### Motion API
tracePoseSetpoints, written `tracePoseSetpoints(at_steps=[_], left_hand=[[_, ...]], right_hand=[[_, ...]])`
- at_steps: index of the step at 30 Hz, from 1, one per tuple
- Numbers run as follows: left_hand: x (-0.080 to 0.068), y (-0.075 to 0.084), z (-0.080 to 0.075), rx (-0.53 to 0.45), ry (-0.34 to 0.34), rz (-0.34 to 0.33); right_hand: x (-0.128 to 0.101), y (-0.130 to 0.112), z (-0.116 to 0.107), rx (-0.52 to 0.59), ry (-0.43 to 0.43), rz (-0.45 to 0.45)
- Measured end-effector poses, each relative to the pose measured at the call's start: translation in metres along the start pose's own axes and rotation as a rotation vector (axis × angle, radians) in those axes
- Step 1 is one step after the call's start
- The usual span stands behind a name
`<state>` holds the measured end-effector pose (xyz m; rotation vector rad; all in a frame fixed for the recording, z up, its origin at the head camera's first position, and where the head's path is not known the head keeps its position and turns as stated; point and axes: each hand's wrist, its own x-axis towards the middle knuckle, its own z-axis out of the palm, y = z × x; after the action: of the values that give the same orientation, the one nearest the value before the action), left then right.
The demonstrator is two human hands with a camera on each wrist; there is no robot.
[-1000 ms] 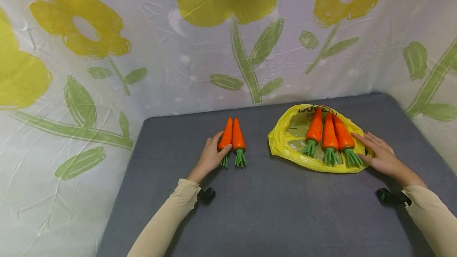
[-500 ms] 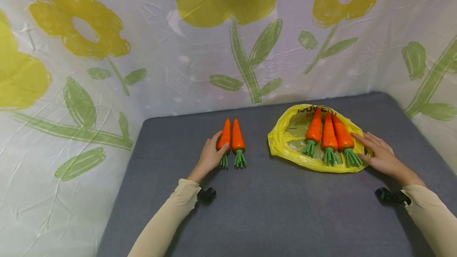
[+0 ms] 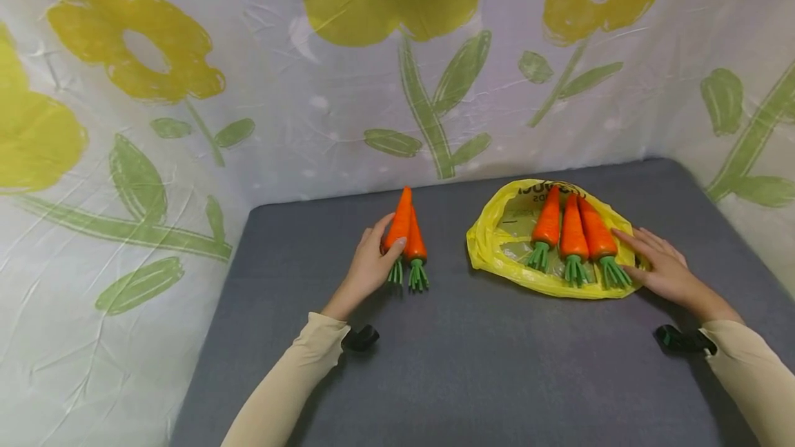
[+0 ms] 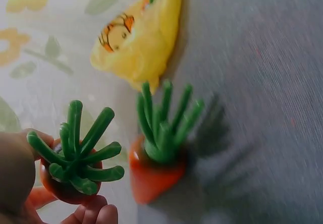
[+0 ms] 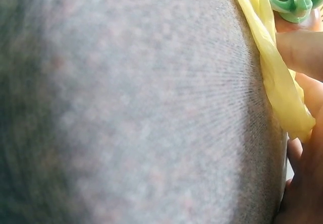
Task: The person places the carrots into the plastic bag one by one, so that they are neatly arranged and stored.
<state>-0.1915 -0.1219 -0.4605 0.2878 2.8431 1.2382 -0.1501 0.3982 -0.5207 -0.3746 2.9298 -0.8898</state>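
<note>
My left hand (image 3: 365, 267) grips an orange carrot (image 3: 399, 221) with a green top, thumb on one side and fingers on the other. In the left wrist view the held carrot's green top (image 4: 75, 163) points toward the camera. A second carrot (image 3: 415, 243) lies on the table just right of it, partly covered by the held one. At the right, three carrots (image 3: 572, 234) lie side by side in the open mouth of a yellow plastic bag (image 3: 487, 254). My right hand (image 3: 667, 278) holds that bag's right rim (image 5: 277, 82) between thumb and fingers.
Everything lies on a grey cloth-covered table (image 3: 472, 357). Behind and beside it hangs a pale curtain (image 3: 298, 123) printed with yellow flowers. Each wrist wears a black camera strap (image 3: 686, 342).
My left hand has raised its carrot and shifted it slightly up and right, so its tip now leans over the second carrot. My right hand and the bag have stayed in place.
</note>
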Motion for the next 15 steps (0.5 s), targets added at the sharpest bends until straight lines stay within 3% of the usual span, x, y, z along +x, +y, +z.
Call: tracePoseSetpoints(at_steps=[15], left_hand=[[-0.005,0.049,0.024,-0.040,-0.106,0.122]], right_hand=[[0.000,-0.002,-0.001,0.000,-0.012,0.018]])
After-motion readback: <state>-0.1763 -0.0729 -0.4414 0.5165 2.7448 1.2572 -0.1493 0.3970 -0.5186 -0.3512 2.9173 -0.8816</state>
